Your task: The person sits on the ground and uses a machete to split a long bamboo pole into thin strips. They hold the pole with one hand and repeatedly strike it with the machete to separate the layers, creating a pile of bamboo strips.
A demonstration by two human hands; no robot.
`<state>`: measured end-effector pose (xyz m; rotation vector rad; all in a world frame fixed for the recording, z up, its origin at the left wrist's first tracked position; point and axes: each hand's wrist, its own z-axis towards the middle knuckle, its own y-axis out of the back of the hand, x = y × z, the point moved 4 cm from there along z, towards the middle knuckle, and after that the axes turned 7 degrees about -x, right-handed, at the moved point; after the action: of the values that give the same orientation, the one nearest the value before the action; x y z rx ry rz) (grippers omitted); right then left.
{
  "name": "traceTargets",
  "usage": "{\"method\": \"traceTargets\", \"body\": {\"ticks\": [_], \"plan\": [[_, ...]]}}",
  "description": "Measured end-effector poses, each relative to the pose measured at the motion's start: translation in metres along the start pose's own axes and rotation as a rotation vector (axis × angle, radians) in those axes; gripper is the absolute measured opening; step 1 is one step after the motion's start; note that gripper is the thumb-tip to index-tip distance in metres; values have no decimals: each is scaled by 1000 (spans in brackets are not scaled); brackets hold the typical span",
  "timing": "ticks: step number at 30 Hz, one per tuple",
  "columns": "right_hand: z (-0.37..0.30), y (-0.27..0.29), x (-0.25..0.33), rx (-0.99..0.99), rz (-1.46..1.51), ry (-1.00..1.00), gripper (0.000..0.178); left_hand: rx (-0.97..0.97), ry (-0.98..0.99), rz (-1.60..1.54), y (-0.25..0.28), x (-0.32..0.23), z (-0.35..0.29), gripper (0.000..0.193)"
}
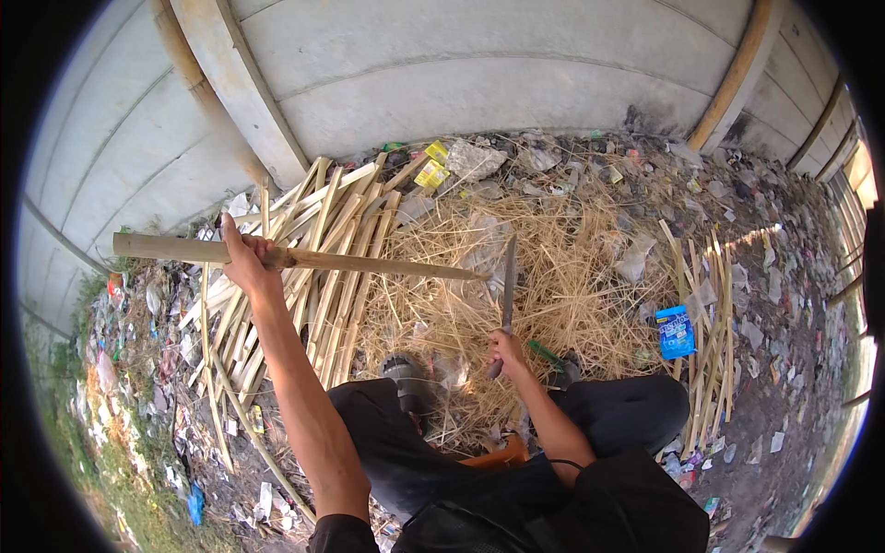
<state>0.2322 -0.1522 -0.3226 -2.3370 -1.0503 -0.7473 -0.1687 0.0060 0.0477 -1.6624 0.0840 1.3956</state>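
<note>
My left hand point(247, 258) is closed around a bamboo pole point(369, 264), held level across the front of me. Its thick end points left and its thinner end reaches toward the middle. In my right hand point(505, 350) is a long-bladed knife point(509, 286), its dark blade upright with the tip pointing away from me. The pole's thin end lies just left of the blade; whether they touch I cannot tell. Beneath both is a heap of straw-coloured shavings point(581, 276). Under and beside my left hand lies a pile of split bamboo strips point(346, 295).
A smaller bundle of bamboo strips point(710, 350) lies at the right, with a blue packet point(675, 333) on its left side. Yellow packets point(431, 173) and a concrete chunk point(475, 159) sit near the grey panel wall point(489, 83). Litter covers the surrounding ground.
</note>
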Motion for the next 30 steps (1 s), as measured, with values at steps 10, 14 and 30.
{"method": "traceTargets", "body": {"ticks": [10,14,30], "plan": [[-86,-30,148,95,346,678,26,-98,-30,61,-8,-11,-20,46],[-34,-21,81,-46,85,914,23,-91,-3,37,-16,-5,-21,44],[-94,-52,140,209,172,785,24,-88,-18,21,6,-2,-6,47]]}}
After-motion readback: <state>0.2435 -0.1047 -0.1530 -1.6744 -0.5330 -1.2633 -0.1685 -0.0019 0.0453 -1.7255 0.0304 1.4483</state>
